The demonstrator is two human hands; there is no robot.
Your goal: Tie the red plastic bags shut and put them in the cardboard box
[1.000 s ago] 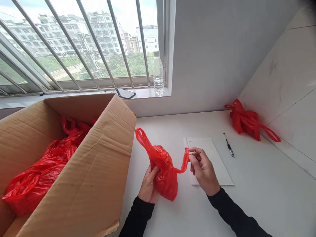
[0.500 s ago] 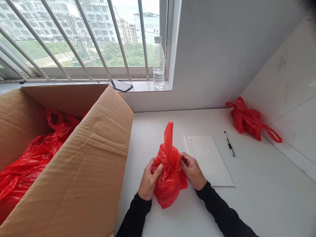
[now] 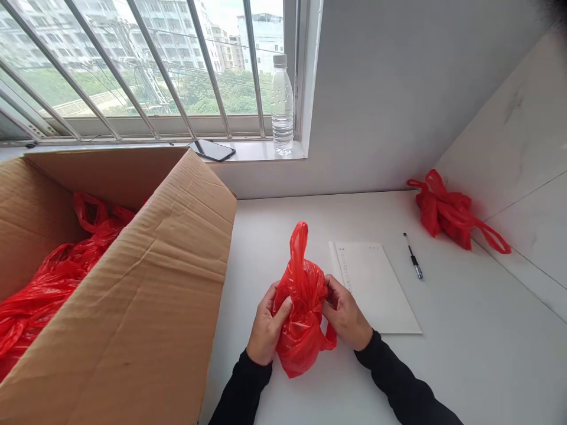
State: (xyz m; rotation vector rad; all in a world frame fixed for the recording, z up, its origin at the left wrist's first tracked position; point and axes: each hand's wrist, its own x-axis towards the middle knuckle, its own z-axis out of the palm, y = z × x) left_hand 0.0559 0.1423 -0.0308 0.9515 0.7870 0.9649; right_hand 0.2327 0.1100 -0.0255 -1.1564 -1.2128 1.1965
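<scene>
A tied red plastic bag is held between my two hands above the white table, one loop handle sticking up and another hanging at its lower right. My left hand grips the bag's left side, thumb across the front and the other fingers hidden behind it. At the right side, near the knot, my right hand pinches the plastic between thumb and fingers. What the bag contains cannot be seen. A white notebook lies just beyond my right hand.
To the left stands an open cardboard box with red plastic bags inside. A pen lies right of the notebook. Another red bag rests by the right wall. On the windowsill are a phone and a water bottle.
The bag's upright handle has tilted left and opened into a wider loop. My right hand has shifted slightly, and the lower right handle now shows as a loop. The whole view has moved a little.
</scene>
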